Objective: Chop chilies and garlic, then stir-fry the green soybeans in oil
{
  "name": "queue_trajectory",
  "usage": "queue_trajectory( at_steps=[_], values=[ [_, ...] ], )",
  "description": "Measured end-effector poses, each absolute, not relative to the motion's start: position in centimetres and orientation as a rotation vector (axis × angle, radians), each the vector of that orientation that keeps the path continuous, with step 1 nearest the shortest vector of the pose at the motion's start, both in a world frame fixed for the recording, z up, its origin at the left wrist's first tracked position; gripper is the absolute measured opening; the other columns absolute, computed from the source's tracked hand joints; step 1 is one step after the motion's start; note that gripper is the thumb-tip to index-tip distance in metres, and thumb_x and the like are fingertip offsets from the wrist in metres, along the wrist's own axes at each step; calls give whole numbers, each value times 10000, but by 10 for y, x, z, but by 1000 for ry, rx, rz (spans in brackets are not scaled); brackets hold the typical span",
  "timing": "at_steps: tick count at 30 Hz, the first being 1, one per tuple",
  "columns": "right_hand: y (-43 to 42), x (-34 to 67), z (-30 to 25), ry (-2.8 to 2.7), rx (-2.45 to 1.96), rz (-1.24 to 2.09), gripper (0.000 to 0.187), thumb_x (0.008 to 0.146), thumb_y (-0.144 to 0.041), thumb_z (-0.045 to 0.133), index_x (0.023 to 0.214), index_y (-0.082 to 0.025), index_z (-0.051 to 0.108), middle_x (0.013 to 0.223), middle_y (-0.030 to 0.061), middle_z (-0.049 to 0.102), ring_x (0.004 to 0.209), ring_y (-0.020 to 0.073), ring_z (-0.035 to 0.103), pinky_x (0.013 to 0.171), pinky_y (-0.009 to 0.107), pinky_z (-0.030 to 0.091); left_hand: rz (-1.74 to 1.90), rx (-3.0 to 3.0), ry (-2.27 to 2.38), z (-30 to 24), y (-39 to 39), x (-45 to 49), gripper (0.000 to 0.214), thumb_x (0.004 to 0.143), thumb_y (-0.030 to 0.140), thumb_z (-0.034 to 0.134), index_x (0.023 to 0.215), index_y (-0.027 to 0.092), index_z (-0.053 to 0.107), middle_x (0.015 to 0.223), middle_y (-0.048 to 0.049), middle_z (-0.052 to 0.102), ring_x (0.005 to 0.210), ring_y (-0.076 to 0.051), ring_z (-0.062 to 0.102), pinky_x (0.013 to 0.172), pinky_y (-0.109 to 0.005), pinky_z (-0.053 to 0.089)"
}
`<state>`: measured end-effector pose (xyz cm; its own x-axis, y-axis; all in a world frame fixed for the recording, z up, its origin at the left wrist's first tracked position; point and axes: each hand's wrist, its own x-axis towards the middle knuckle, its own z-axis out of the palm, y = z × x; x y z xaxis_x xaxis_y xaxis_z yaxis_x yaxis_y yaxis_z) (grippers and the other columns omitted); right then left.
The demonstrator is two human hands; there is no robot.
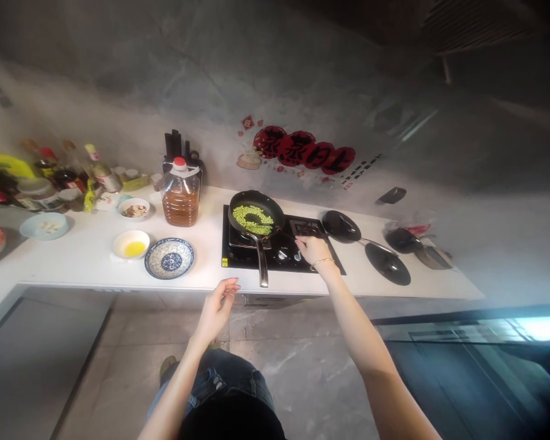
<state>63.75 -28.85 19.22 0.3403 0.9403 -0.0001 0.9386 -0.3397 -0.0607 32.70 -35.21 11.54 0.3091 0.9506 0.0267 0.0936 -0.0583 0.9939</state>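
Green peas (241, 214) left of right grip (312, 250), closed on utensil (284, 233). Left grip (219, 305) slack, unladen, near handle (262, 263): hard stir could swing unsteadied pan (256, 198), spill peas.

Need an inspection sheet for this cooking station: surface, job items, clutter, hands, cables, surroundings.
Surface: white counter with black hob.
Job's things: frying pan on the hob, small green peas inside; dark utensil reaching into it.
Clutter: jug of amber liquid, blue-patterned plate and bowl of yellow liquid left of the hob; dark cookware to its right.
Left hand: nothing held, near the pan handle.
Right hand: appears to grip the utensil.
Cables: nothing seen.
Surroundings: grey wall with red decal.
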Motion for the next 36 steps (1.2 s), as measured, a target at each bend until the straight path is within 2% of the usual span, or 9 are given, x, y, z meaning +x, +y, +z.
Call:
queue_trajectory(
  at_steps=[8, 19, 24, 30, 36],
  values=[
    [-292, 628, 180, -1832, -2552, 143, 320, 941, -272, 520, 1192, -227, 713, 1130, 87, 729, 1034, 241, 696, 921, 308, 505, 947, 1424, 1072, 108, -356, 304, 334, 895, 405, 484, 1110, 196, 629, 999, -87, 732, 942, -205, 688, 885, -349, 524],
    [-233, 612, 145, -1815, -2450, 60, 378, 993, -303, 434, 1298, -214, 640, 1137, 104, 725, 1022, 221, 696, 925, 307, 505, 982, 1354, 1242, 106, -358, 287, 378, 843, 473, 530, 1071, 198, 651, 996, -88, 735, 975, -235, 687, 927, -375, 510],
    [-235, 602, 150, -1934, -2437, 118, 339, 979, -304, 475, 1253, -265, 671, 1158, 110, 716, 1024, 223, 692, 899, 314, 508, 989, 1362, 1260, 106, -360, 287, 374, 851, 490, 516, 1032, 196, 659, 1035, -98, 727, 999, -240, 681, 923, -378, 516],
    [-275, 637, 173, -1779, -2488, 115, 323, 958, -269, 509, 1211, -211, 702, 1126, 125, 724, 992, 232, 704, 909, 325, 503, 985, 1349, 1215, 100, -358, 287, 380, 850, 483, 530, 1062, 191, 648, 991, -96, 731, 953, -239, 692, 925, -391, 519],
    [-299, 663, 174, -1623, -2367, 235, 268, 854, -229, 597, 1042, -159, 774, 1012, 130, 756, 919, 251, 711, 866, 321, 512, 1019, 1307, 1188, 89, -354, 297, 343, 866, 449, 524, 1062, 190, 636, 968, -84, 733, 916, -219, 697, 897, -381, 527]
  ],
)
